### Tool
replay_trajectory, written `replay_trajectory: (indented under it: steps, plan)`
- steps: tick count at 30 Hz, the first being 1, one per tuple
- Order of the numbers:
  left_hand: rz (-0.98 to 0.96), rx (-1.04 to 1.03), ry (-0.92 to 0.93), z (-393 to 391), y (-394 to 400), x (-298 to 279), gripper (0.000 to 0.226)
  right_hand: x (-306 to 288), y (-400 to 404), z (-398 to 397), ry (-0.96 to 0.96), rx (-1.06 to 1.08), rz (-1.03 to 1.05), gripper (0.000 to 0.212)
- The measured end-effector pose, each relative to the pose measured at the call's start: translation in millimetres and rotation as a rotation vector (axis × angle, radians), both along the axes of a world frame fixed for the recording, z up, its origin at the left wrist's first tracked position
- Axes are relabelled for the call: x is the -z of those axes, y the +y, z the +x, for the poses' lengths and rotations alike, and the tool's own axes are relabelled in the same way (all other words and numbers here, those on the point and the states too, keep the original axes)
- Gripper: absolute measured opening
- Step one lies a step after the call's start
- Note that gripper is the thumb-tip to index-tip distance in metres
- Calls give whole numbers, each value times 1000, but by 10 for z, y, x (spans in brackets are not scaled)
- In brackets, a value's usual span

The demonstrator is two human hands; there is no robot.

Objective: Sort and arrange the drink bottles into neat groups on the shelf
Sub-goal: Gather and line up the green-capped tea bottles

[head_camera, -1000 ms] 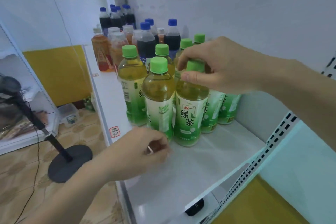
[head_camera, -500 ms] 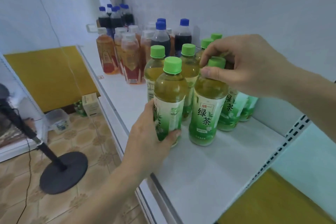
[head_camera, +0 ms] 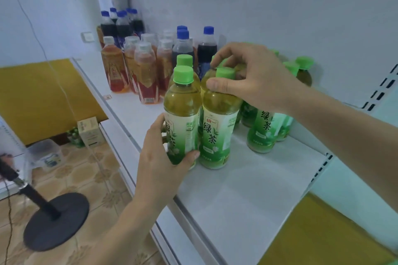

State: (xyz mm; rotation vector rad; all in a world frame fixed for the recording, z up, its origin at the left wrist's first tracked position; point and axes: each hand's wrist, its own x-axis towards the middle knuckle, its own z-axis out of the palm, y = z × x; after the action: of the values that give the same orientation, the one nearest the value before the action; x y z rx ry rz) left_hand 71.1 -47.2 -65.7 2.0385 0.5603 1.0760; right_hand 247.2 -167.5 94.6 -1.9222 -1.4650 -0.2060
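Observation:
Several green-capped green tea bottles stand on the white shelf [head_camera: 247, 196]. My left hand [head_camera: 159, 168] grips the lower body of the front-left green tea bottle [head_camera: 183, 105]. My right hand [head_camera: 252, 79] pinches the neck of the bottle beside it [head_camera: 217, 133], just under its green cap. Those two bottles stand upright and touch each other. More green tea bottles [head_camera: 262, 133] stand to the right behind my right wrist. Further back are red-labelled amber tea bottles [head_camera: 147, 79] and blue-capped dark cola bottles [head_camera: 206, 49].
The shelf's front edge [head_camera: 137, 146] runs diagonally from far left to near. Below on the tiled floor stand a black round stand base [head_camera: 56, 219], a small carton [head_camera: 90, 131] and a clear plastic tub [head_camera: 46, 155]. A perforated upright [head_camera: 323, 165] bounds the shelf's right end.
My left hand rose from the shelf's front edge and took hold of the front-left green tea bottle. That bottle now stands against the one my right hand keeps pinching at the neck.

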Motion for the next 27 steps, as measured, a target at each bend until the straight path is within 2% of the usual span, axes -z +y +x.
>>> replay_trajectory:
  steps: [2, 5, 8, 10, 12, 14, 16, 19, 21, 24, 27]
  plan:
    - [93, -91, -95, -2, -81, 32, 91, -65, -73, 50, 167, -40, -9, 32]
    - [406, -183, -284, -6, -276, -9, 56, -172, -257, 167, 309, -56, 74, 19]
    - [555, -11, -294, 107, -456, -107, 24, -258, -448, 359, 285, -15, 103, 12]
    - [548, 183, -227, 257, -604, -168, 17, -302, -574, 493, 188, 40, 89, 6]
    - [477, 352, -124, 435, -785, -238, 23, -339, -695, 609, -46, 112, 56, 2]
    - [370, 420, -1, 649, -963, -319, 37, -387, -778, 717, -261, 161, -5, 2]
    - [191, 407, 85, 893, -1087, -393, 54, -439, -787, 824, -300, 170, -127, 12]
    - [-98, 257, 136, 1289, -1109, -430, 79, -418, -727, 938, -320, 191, -410, 28]
    - [-231, 196, 156, 1483, -1076, -388, 95, -342, -692, 955, -328, 139, -419, 27]
    - [-411, 289, 129, 1626, -1052, -264, 89, -317, -678, 960, -349, 93, -392, 20]
    - [-346, 310, 145, 1648, -1023, -124, 73, -411, -665, 965, -342, 66, -472, 25]
